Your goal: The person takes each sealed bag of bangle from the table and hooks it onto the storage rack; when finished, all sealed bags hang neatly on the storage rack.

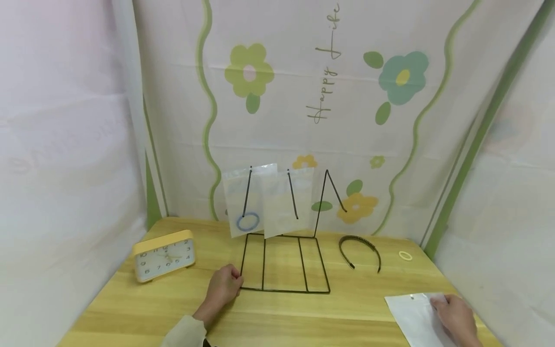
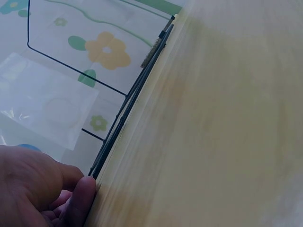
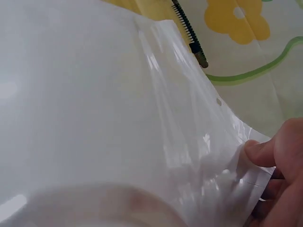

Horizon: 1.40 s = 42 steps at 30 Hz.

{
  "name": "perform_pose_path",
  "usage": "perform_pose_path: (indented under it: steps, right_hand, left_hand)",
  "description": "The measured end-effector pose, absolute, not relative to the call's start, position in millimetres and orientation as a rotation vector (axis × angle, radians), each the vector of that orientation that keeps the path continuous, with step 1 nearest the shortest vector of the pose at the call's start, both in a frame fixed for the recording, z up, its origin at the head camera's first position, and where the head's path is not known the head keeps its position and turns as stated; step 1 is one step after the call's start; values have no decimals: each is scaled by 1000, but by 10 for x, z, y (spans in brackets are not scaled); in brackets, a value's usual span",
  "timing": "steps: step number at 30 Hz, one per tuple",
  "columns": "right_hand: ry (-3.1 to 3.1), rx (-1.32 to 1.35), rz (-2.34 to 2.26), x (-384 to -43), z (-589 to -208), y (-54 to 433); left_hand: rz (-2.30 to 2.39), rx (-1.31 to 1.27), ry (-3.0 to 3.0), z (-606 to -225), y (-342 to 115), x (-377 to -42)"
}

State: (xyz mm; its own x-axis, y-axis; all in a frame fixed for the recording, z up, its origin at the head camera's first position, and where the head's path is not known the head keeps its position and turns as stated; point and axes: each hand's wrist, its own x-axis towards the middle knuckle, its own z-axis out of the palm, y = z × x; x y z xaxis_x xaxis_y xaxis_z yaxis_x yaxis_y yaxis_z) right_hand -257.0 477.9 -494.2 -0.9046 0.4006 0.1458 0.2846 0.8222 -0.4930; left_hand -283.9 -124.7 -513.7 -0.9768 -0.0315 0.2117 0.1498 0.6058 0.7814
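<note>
My left hand (image 1: pixel 225 285) pinches the front left corner of a black wire display rack (image 1: pixel 286 291) on the table; in the left wrist view, thumb and forefinger close on the rack's end. Two clear plastic bags hang on the rack's left and middle hooks: the left bag (image 1: pixel 234 193) shows a blue ring (image 1: pixel 248 230), and the middle bag (image 1: pixel 277 202) overlaps it. The right hook holds nothing. At the table's right front, my right hand (image 1: pixel 457 318) pinches a whitish plastic bag (image 1: pixel 412 315) by its punched top edge. A blurred curved shape shows low on that bag in the right wrist view.
A yellow-framed clock (image 1: pixel 165 260) stands tilted at the left of the wooden table (image 1: pixel 347 313). Right of the rack lies a dark toothed headband (image 1: pixel 364 240), with a pale yellow ring (image 1: pixel 405 251) farther right. Printed cloth walls (image 1: pixel 286 120) close in the back and sides.
</note>
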Motion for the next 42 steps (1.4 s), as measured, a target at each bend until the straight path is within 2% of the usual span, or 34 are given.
perform_pose_path:
  steps: [31,42]
  right_hand:
    - [-2477,-144,779,-2437,-4501,4158]
    - [-2377,-237,956,-2377,-4324,3911]
  left_hand:
    - [-1324,-88,-2624,-5154,-1269,-2831]
    - [-1294,-94,-2626,-5141,-1256,-2825]
